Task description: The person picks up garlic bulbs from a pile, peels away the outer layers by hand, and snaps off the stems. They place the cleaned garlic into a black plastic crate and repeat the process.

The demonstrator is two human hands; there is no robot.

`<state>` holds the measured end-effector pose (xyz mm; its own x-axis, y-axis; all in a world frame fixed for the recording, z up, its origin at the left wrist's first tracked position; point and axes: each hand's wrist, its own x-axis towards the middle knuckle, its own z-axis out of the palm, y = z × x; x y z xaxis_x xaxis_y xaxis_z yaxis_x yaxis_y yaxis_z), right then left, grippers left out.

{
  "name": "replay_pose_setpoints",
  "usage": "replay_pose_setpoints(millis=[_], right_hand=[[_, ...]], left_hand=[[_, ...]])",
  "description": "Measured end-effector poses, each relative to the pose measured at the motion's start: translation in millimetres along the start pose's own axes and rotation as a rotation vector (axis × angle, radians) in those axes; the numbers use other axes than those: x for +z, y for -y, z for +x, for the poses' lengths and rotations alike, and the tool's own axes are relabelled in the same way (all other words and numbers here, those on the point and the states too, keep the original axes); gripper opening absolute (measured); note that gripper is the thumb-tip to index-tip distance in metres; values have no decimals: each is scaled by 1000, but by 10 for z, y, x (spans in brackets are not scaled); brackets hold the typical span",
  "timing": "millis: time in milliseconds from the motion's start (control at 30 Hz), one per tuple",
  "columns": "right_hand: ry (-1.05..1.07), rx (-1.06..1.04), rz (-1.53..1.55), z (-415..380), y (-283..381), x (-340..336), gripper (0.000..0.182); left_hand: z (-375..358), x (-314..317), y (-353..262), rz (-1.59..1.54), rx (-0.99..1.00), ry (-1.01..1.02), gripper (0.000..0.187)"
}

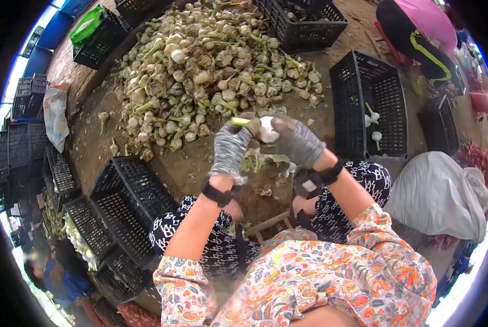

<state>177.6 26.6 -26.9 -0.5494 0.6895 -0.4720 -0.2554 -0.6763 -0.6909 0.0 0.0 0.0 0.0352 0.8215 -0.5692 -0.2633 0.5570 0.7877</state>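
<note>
In the head view, apparently cleaning a garlic bulb (pixel 268 131) just short of the garlic heap (pixel 200 71), pinching its green stem (pixel 241 121) in the fingers of the left hand (pixel 233 146), touching its side with the right hand (pixel 301 143), too blurred to tell how closed, and next needing steady support and light rubbing.

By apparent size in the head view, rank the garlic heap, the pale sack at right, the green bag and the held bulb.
1. Garlic heap
2. Pale sack
3. Green bag
4. Held bulb
</note>
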Motion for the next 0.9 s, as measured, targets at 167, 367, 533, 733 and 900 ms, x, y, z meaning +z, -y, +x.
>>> replay_pose_setpoints(millis=[167, 367, 533, 733, 900], right_hand=[[-363, -240, 772, -40, -122, -770, 35], [96, -819, 1194, -65, 34, -1565, 36], [-790, -33, 172, 1208, -481, -1903, 26], [-885, 176, -679, 2252, -1004, -1967, 22], [-879, -2, -999, 2018, -962, -1772, 20]], left_hand=[[-138, 140, 130, -5, 50, 28, 50], [-146, 96, 127, -40, 32, 84, 41], [-188, 141, 47, -1, 66, 52, 34], [-139, 39, 73, 102, -31, -8, 38], [-1, -74, 259, 95, 105, -57, 49]])
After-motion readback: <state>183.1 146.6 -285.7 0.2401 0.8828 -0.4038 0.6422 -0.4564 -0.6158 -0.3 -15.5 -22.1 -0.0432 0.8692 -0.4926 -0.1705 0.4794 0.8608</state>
